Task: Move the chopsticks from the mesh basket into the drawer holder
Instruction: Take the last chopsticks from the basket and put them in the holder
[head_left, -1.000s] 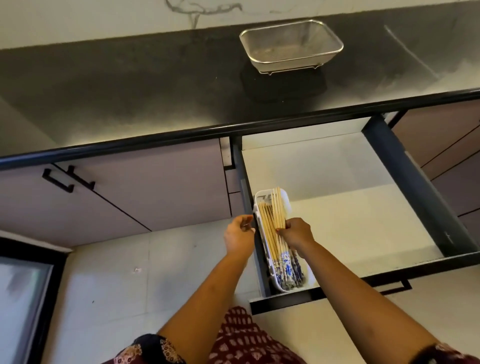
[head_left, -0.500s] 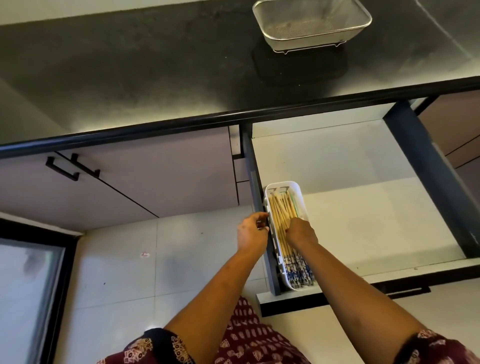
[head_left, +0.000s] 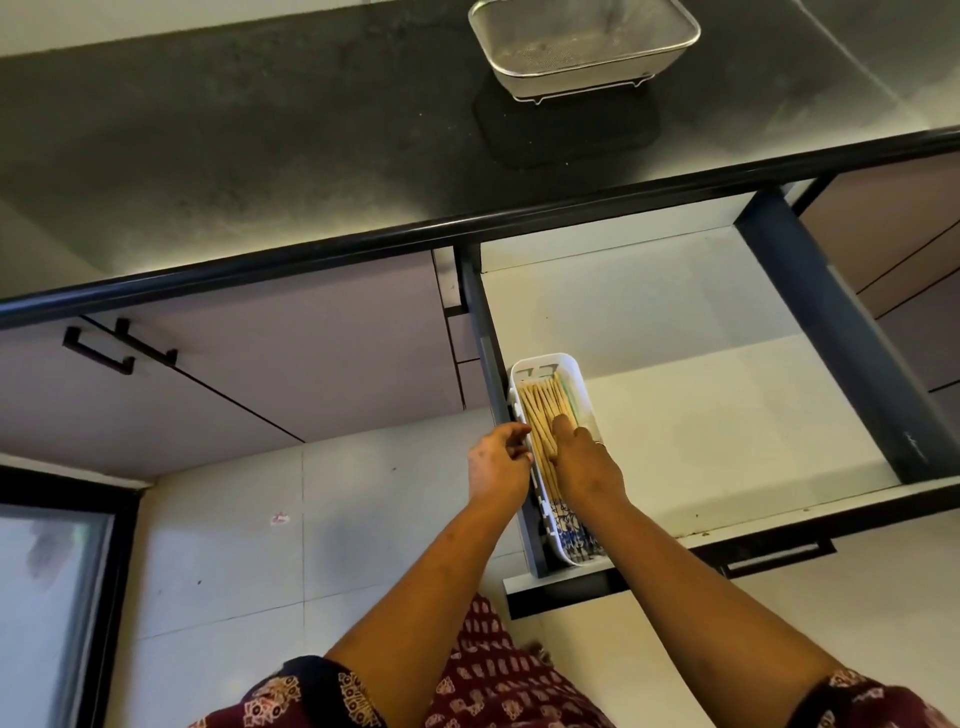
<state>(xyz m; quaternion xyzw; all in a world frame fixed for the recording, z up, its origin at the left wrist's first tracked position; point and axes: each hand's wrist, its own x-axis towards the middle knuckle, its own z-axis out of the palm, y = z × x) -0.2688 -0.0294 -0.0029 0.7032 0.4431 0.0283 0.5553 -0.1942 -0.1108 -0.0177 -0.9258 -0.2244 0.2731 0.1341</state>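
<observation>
A white plastic holder (head_left: 574, 371) lies along the left side of the open drawer (head_left: 727, 415). Several wooden chopsticks (head_left: 540, 410) with blue-patterned ends lie flat in it. My right hand (head_left: 584, 462) rests on top of the chopsticks, fingers pressing them down inside the holder. My left hand (head_left: 496, 462) grips the holder's left rim at the drawer's side wall. The metal mesh basket (head_left: 582, 47) stands on the dark counter at the top, with nothing visible in it.
The dark stone counter (head_left: 260, 156) has a black front edge above the drawer. Closed cabinet doors with a black handle (head_left: 109, 348) are on the left. The drawer's dark right wall (head_left: 841, 332) and its front panel (head_left: 675, 566) stick out toward me.
My right hand has lowered the chopsticks flat into the holder and now presses on them. The left hand stays at the holder's rim. The view has tilted down.
</observation>
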